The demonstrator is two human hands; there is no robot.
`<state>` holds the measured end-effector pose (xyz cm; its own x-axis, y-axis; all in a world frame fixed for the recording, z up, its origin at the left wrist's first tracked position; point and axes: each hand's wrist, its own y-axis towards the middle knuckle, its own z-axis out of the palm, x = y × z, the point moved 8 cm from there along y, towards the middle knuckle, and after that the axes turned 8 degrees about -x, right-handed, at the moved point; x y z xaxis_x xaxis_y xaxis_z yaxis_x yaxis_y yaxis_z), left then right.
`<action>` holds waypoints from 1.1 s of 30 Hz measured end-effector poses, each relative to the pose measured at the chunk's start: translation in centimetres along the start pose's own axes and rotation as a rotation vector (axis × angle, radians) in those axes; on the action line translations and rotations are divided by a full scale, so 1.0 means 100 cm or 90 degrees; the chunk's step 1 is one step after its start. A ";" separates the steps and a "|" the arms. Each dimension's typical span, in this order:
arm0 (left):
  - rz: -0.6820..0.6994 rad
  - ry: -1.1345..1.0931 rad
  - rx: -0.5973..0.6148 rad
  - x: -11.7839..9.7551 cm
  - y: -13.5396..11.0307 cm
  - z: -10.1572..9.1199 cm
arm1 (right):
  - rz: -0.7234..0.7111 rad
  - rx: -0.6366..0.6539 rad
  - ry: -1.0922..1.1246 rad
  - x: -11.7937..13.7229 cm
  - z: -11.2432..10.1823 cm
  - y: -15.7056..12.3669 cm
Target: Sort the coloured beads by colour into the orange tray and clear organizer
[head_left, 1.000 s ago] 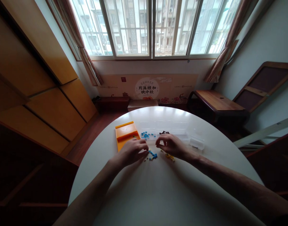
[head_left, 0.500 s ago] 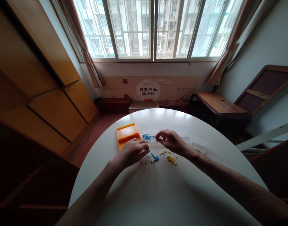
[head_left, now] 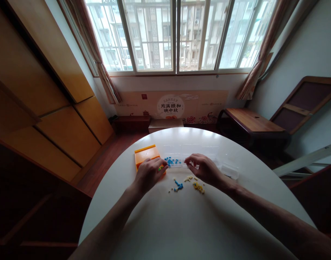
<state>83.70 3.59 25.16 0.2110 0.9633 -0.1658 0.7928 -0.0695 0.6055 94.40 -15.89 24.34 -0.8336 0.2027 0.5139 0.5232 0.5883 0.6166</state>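
Observation:
My left hand (head_left: pixel 149 174) reaches over the right edge of an orange tray (head_left: pixel 146 155), thumb and fingertips drawn close together. Anything in this pinch is too small to make out; a bit of green shows behind the fingers. My right hand (head_left: pixel 205 168) is curled above a clear plastic compartment box (head_left: pixel 177 164), its fingers bent toward the thumb, the grip's contents unclear. Small blue bricks (head_left: pixel 170 161) lie in the box between the hands. Nearer to me, a joined cluster of blue bricks (head_left: pixel 178 186) rests on the white table (head_left: pixel 181 224).
Yellow bricks (head_left: pixel 198 187) and pale cream pieces (head_left: pixel 190 178) are scattered right of the blue cluster. A small clear container (head_left: pixel 230 171) stands beside my right wrist. The table's curved far edge lies behind the box. A wooden-topped bench (head_left: pixel 253 119) stands beyond it.
My left hand has moved slightly left, away from the blue cluster and over the orange tray's edge. My right hand has shifted a little right. The view has tilted slightly upward.

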 end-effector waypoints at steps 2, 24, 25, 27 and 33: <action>-0.017 0.011 -0.008 0.001 0.004 -0.001 | -0.018 0.029 0.019 0.004 -0.007 -0.015; 0.162 -0.151 0.113 -0.037 -0.008 0.020 | 0.004 0.134 -0.102 0.006 -0.011 -0.061; 0.156 -0.156 0.124 -0.036 -0.009 0.020 | 0.002 0.136 -0.103 0.007 -0.011 -0.060; 0.145 -0.160 0.137 -0.034 -0.010 0.022 | -0.007 0.138 -0.103 0.009 -0.011 -0.060; 0.151 -0.173 0.154 -0.031 -0.013 0.028 | -0.007 0.140 -0.119 0.010 -0.010 -0.061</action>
<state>83.63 -0.07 22.74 0.5201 0.8129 -0.2622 0.8087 -0.3698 0.4575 90.52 -20.02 21.70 -0.8682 0.3238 0.3761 0.4795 0.7427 0.4674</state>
